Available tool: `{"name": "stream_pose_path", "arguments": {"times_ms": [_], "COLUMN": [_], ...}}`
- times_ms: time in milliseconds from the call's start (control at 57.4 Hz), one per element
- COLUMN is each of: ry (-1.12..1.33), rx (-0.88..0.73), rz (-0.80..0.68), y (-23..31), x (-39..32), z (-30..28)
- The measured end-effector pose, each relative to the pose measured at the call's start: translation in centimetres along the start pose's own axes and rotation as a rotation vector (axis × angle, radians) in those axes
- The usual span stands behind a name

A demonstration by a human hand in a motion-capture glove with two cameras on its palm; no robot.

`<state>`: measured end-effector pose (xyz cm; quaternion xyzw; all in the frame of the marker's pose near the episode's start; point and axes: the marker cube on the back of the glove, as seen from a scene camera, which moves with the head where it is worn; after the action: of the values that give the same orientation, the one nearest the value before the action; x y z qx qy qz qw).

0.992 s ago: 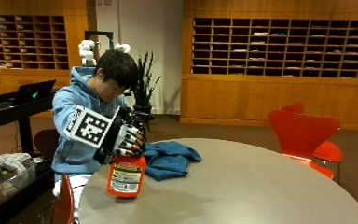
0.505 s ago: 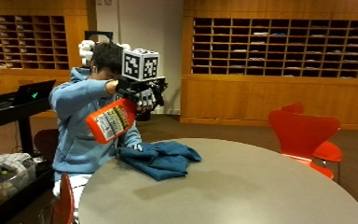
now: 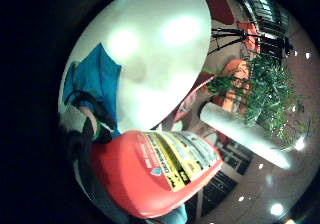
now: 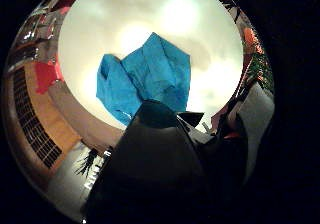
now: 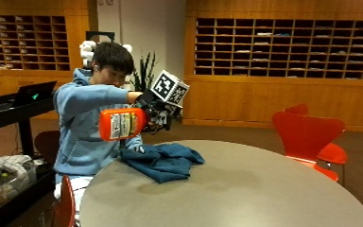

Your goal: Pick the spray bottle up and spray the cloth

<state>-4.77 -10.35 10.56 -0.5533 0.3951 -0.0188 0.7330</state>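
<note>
1. An orange spray bottle (image 5: 124,124) with a white and yellow label is held in the air, tipped onto its side, above the near edge of a round table (image 5: 244,189); its base points away from the fingers, toward the person's chest.
2. The gloved right hand (image 5: 151,106) has its fingers curled around the bottle's neck and trigger end, the arm raised level with the shoulder.
3. Below the fingers lies a blue cloth (image 5: 162,161), crumpled in soft folds on the tabletop, apart from the bottle.
4. In the thumb-side palm view the cloth (image 4: 145,79) sits on the pale table, with a dark part of the hand or bottle head blocking the space beneath the palm; which it is cannot be told.
5. In the little-finger-side palm view the bottle's glossy plastic body (image 3: 155,171) fills the space close to the palm.
6. The tabletop is smooth, matte and grey. Beyond the fingers stands an orange moulded chair (image 5: 308,137); behind the hand is a green plant (image 5: 145,72), and wooden pigeonhole shelves (image 5: 282,47) line the wall.
</note>
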Motion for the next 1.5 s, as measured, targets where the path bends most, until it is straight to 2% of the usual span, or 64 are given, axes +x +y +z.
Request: {"name": "stream_pose_path", "arguments": {"times_ms": [627,818,1010,1201,1340,1497], "ry": [0.046,-0.042,-0.377,-0.829,-1.288,-1.469], "rx": [-0.033,-0.025,0.147,0.468,0.578,0.611], "rz": [-0.013,-0.071,-0.260,-0.476,-0.514,-0.533], "y": [2.1,1.8,3.7,6.6,7.6,6.9], "x": [-1.4,-2.1,-4.0,-7.9,-13.2,-19.5], "z": [-1.8,-1.9,-6.3,-11.4,-13.5,-13.7]}}
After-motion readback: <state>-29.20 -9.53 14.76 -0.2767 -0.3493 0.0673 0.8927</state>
